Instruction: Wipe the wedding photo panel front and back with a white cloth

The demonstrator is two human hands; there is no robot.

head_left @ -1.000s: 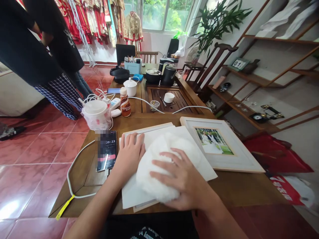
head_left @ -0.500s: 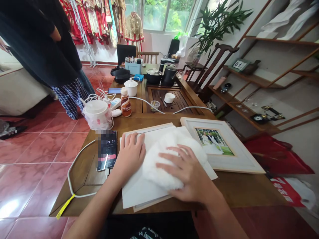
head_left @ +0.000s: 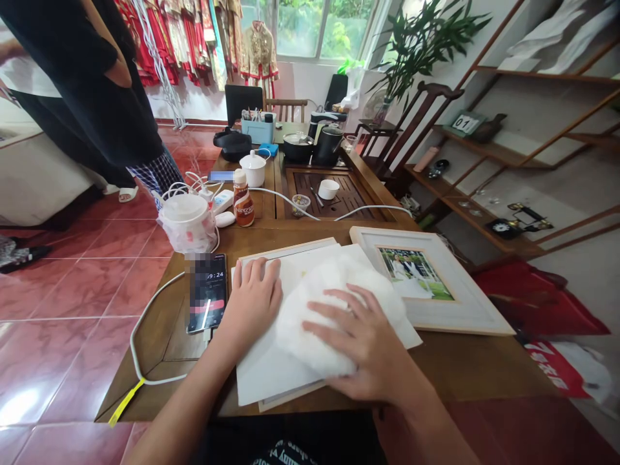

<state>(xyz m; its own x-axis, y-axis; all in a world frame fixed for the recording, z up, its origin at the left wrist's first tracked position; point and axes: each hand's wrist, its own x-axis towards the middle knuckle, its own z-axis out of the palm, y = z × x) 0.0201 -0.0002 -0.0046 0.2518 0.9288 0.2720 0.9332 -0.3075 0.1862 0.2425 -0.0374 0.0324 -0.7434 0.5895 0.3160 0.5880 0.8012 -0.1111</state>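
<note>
My left hand (head_left: 256, 290) lies flat on the left part of a white board (head_left: 259, 381), its fingers stretched out. My right hand (head_left: 361, 336) grips a wad of white fluffy cloth (head_left: 310, 310) from its right side, the fingers spread over the top. The wad rests on the white board and covers much of its middle. Under the board, a light wooden frame edge (head_left: 290, 394) sticks out at the front and back. To the right lies a framed photo (head_left: 416, 274) with a wide white mount and pale wood frame, partly behind the board's corner.
A phone (head_left: 208, 297) with a charging cable lies left of my left hand. Behind it stand a bagged white tub (head_left: 186, 219), a brown bottle (head_left: 243, 200) and a white lidded pot (head_left: 252, 169). Two people stand at the left. Shelves (head_left: 489, 148) rise at the right.
The cloth wad has shifted slightly under my right hand, and a small yellowish mark shows on the board behind it. My left hand stays put. The people at the left have moved.
</note>
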